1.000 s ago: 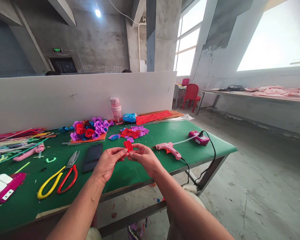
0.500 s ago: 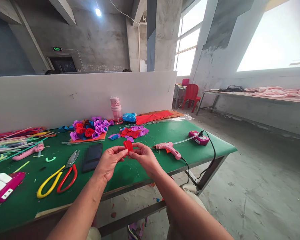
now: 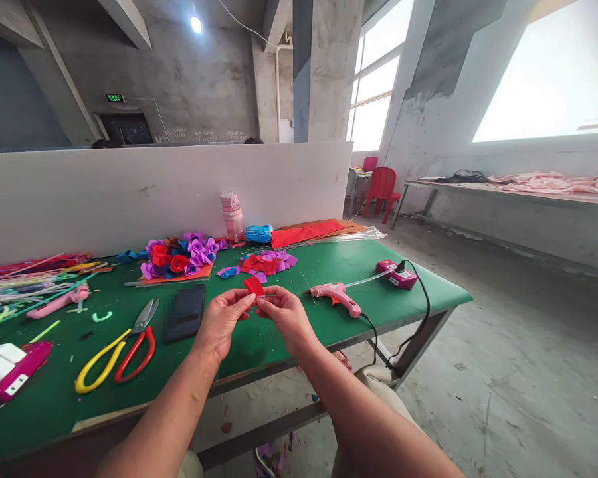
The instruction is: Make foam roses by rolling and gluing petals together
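A small red piece (image 3: 254,286) is pinched between both hands above the green table (image 3: 259,358). My left hand (image 3: 224,317) grips it from the left, thumb and fingers pressed together. From the right, my right hand (image 3: 284,316) holds its lower edge with closed fingertips. The pink glue gun (image 3: 336,295) lies just right of my right hand. Behind the hands are red and purple petal pieces (image 3: 269,263) and a heap of finished paper flowers (image 3: 179,259). Left of my left hand lies a dark phone-like slab (image 3: 185,313).
Scissors (image 3: 134,342) with yellow and red handles lie at left, near a magenta power block (image 3: 17,378) and colored sticks (image 3: 24,285). A pink bottle (image 3: 232,219) stands at the back. Another magenta socket (image 3: 397,275) sits at right with a black cable.
The red piece has tilted and shifted slightly left between my fingertips. Both hands remain nearly in the same place.
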`<state>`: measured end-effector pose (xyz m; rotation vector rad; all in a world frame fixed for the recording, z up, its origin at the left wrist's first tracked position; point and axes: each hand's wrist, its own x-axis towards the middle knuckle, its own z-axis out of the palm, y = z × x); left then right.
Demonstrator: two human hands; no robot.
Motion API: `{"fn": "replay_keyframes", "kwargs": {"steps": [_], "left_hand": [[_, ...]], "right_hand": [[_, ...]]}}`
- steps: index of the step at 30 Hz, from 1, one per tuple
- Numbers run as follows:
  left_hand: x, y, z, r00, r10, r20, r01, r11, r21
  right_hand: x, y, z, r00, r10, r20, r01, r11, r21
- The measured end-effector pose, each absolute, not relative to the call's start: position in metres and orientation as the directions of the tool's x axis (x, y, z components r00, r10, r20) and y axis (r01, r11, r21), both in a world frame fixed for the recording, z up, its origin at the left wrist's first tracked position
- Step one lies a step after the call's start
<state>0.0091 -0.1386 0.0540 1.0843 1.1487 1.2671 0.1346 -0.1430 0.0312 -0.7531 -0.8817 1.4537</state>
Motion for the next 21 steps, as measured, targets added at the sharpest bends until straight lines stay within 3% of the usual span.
{"fn": "replay_keyframes", "kwargs": {"steps": [21], "left_hand": [[0.0075, -0.1414, 0.0575, -0.019, 1.0, -0.013, -0.163, 0.01, 0.987]], "right_hand": [[0.1334, -0.1464, 0.0328, -0.048, 0.997, 0.059, -0.51, 0.027, -0.86]]}}
